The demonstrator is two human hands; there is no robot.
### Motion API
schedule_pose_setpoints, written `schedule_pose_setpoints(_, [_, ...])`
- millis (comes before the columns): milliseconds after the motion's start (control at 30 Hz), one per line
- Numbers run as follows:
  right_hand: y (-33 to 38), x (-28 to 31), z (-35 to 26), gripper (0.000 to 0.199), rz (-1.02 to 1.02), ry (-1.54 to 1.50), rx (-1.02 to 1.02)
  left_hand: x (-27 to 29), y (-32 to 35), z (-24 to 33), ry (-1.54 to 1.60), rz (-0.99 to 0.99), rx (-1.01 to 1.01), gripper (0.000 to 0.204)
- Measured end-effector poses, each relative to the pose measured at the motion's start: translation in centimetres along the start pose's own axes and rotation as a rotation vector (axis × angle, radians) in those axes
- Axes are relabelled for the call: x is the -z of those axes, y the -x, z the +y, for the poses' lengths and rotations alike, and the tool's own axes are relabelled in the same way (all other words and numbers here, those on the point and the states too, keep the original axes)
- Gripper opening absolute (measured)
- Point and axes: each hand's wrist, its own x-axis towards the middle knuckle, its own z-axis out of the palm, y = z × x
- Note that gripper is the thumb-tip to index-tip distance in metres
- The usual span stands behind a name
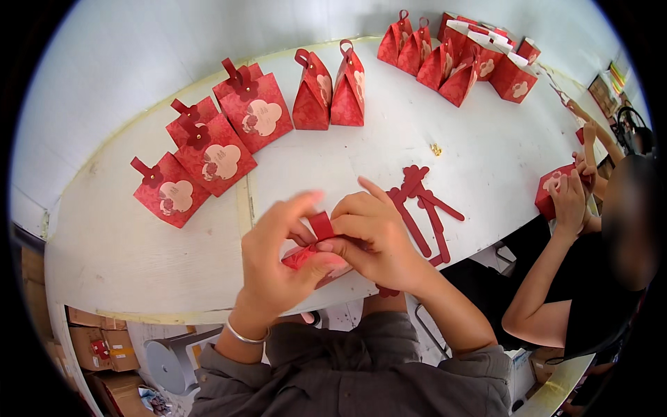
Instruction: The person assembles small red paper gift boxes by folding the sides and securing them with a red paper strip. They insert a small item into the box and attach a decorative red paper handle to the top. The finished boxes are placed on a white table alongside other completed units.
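Note:
At the near edge of the white table, both my hands close round the top of a red patterned gift box. A dark red strap stands up as a loop between them. My left hand grips the box's left side, its thumb pressed to the top and the index finger raised. Fingers of my right hand pinch at the strap's base, one finger sticking out. Just right of my hands lie several loose dark red straps with flower-shaped ends. Beyond them is a small pile of gold fasteners.
Several red gift boxes with straps stand at the left and back of the white table. More boxes crowd the far right. A co-worker's hands hold a red box at the right. Cardboard boxes sit below left.

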Motion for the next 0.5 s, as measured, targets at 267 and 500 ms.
schedule_pose_setpoints(267, [0.8,1.0,0.0,0.028,-0.002,-0.414,-0.119,3.7,-3.0,0.0,0.259,-0.507,0.273,0.042])
schedule_pose_setpoints(500, [0.2,-1.3,0.8,0.01,0.047,-0.549,-0.167,3.2,-3.5,-4.0,0.782,-0.652,0.393,0.024])
